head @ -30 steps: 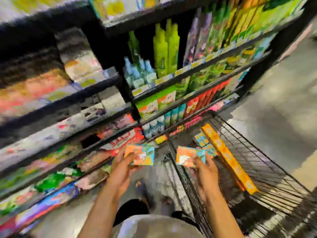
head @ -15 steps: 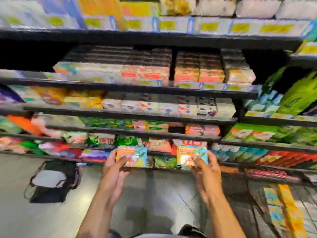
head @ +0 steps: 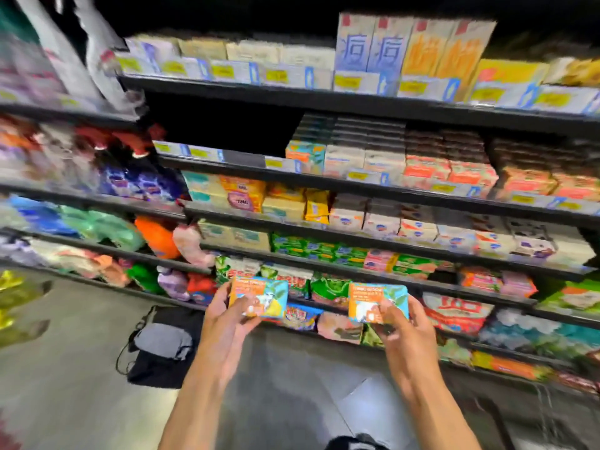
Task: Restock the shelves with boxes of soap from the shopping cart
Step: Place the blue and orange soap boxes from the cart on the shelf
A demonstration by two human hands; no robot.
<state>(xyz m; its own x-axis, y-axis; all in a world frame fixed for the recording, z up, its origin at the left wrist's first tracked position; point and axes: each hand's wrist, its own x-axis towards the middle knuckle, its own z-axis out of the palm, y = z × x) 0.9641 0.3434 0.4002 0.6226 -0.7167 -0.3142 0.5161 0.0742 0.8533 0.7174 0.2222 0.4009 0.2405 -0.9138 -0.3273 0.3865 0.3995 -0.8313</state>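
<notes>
Two forearms (head: 201, 394) bare down to the lower edge, left hand (head: 227, 319) and right hand (head: 406, 329) ungloved, slim wrists, low in the middle a patch of dark clothing (head: 355, 442) with a pale grey band, possibly a waistband, blurred.

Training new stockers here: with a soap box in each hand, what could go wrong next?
The left hand grips the left soap box and the right hand the right soap box, so neither is free to clear shelf space. The dark bag on the floor could trip them.
</notes>
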